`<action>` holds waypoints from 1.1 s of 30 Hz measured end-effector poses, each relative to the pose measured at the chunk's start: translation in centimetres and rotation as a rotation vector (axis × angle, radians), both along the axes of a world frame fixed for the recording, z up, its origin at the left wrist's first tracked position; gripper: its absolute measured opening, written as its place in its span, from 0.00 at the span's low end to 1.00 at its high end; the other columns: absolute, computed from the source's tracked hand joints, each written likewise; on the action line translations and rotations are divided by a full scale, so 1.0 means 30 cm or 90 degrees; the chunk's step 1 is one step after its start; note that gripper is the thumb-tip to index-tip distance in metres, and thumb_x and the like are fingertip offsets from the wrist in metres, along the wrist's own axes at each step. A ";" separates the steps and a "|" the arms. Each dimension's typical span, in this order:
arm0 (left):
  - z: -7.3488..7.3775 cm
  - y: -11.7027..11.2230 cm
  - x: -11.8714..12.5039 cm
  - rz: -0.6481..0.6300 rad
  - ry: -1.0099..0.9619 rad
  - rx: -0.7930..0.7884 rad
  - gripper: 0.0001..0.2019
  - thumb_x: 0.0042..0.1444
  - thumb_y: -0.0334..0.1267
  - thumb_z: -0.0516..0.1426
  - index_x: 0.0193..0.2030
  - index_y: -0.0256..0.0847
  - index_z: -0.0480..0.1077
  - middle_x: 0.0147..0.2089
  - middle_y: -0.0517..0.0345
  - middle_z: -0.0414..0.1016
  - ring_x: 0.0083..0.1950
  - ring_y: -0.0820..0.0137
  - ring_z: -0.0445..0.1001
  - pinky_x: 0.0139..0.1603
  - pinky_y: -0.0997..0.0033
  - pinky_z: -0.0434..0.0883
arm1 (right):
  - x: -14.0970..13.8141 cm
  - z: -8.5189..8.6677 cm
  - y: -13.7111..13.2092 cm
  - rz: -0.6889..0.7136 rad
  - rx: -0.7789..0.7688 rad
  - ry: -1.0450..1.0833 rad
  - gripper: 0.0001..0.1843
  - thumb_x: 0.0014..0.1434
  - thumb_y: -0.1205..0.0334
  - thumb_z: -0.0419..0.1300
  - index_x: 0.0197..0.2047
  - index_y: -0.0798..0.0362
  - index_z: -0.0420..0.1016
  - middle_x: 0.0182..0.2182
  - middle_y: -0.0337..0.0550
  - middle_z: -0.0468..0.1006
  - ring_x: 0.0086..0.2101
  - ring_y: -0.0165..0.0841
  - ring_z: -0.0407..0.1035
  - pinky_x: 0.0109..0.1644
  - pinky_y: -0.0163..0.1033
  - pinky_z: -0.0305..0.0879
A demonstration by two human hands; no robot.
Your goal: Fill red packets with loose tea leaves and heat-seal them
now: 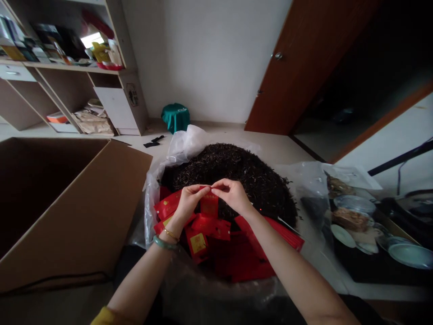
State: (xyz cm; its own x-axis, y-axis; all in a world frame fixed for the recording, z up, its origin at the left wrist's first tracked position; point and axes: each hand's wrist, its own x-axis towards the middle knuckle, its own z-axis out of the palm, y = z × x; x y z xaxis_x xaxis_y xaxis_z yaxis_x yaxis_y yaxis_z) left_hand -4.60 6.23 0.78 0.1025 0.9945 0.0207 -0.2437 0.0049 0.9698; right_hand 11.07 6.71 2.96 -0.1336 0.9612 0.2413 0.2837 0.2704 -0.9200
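Both hands pinch the top edge of a small red packet [209, 206], which hangs upright between them. My left hand [190, 201] grips its left corner; a gold bracelet and a green bangle circle that wrist. The right corner sits between the thumb and fingers of my right hand [233, 195]. Behind the packet rises a large heap of dark dried leaves, like loose tea [230, 162], in a clear plastic bag [153, 212]. Below my hands lie several more red packets [243, 257], some with yellow labels. Whether the held packet is filled, I cannot tell.
At the left stands an open cardboard box [111, 194]. On the right, a dark tray [358, 266] bears dishes and a clear container. Farther back are a teal-covered stool or bin [176, 116], a shelf unit [115, 108] and a brown door [297, 58].
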 end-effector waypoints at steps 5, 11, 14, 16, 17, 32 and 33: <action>-0.001 0.005 0.000 0.031 0.038 0.027 0.14 0.40 0.44 0.68 0.30 0.36 0.80 0.30 0.55 0.81 0.32 0.68 0.76 0.35 0.72 0.72 | 0.012 -0.005 0.005 -0.017 -0.005 -0.007 0.07 0.45 0.58 0.66 0.26 0.53 0.79 0.25 0.42 0.81 0.28 0.35 0.74 0.34 0.38 0.70; -0.014 -0.019 0.022 -0.156 -0.024 -0.108 0.24 0.38 0.46 0.70 0.40 0.32 0.77 0.34 0.50 0.81 0.32 0.65 0.79 0.33 0.71 0.74 | 0.019 -0.019 0.010 -0.021 -0.037 0.060 0.13 0.45 0.52 0.67 0.28 0.53 0.81 0.25 0.43 0.82 0.26 0.34 0.75 0.32 0.37 0.71; -0.017 -0.023 0.030 -0.157 -0.044 -0.167 0.23 0.36 0.46 0.71 0.37 0.32 0.76 0.33 0.49 0.81 0.30 0.64 0.79 0.30 0.71 0.74 | 0.090 -0.036 0.025 -0.013 -0.023 0.002 0.15 0.52 0.51 0.63 0.37 0.52 0.81 0.33 0.44 0.83 0.33 0.36 0.77 0.38 0.39 0.73; -0.012 -0.021 0.032 -0.139 -0.060 -0.174 0.24 0.35 0.46 0.71 0.38 0.33 0.76 0.37 0.47 0.82 0.32 0.63 0.80 0.29 0.70 0.75 | 0.179 -0.063 0.025 -0.027 0.003 -0.080 0.17 0.55 0.55 0.60 0.47 0.52 0.78 0.41 0.46 0.83 0.40 0.36 0.76 0.43 0.41 0.72; -0.009 -0.019 0.032 -0.132 -0.066 -0.173 0.24 0.35 0.46 0.71 0.38 0.33 0.76 0.40 0.46 0.82 0.33 0.62 0.80 0.29 0.70 0.75 | 0.230 -0.082 0.020 -0.040 0.012 -0.147 0.19 0.54 0.59 0.61 0.50 0.51 0.77 0.43 0.46 0.82 0.42 0.37 0.76 0.44 0.42 0.72; -0.028 -0.033 0.098 -0.130 0.002 -0.149 0.23 0.33 0.47 0.71 0.33 0.31 0.77 0.34 0.45 0.81 0.28 0.65 0.79 0.27 0.73 0.72 | 0.498 -0.355 -0.013 -0.069 0.052 -0.501 0.21 0.52 0.60 0.62 0.50 0.53 0.75 0.42 0.51 0.77 0.42 0.44 0.74 0.47 0.47 0.71; -0.025 -0.032 0.106 -0.122 0.008 -0.141 0.22 0.34 0.47 0.71 0.33 0.31 0.77 0.34 0.45 0.81 0.27 0.65 0.79 0.27 0.73 0.72 | 0.507 -0.333 -0.012 -0.076 0.060 -0.468 0.21 0.52 0.59 0.62 0.50 0.53 0.75 0.42 0.50 0.77 0.41 0.43 0.74 0.46 0.47 0.71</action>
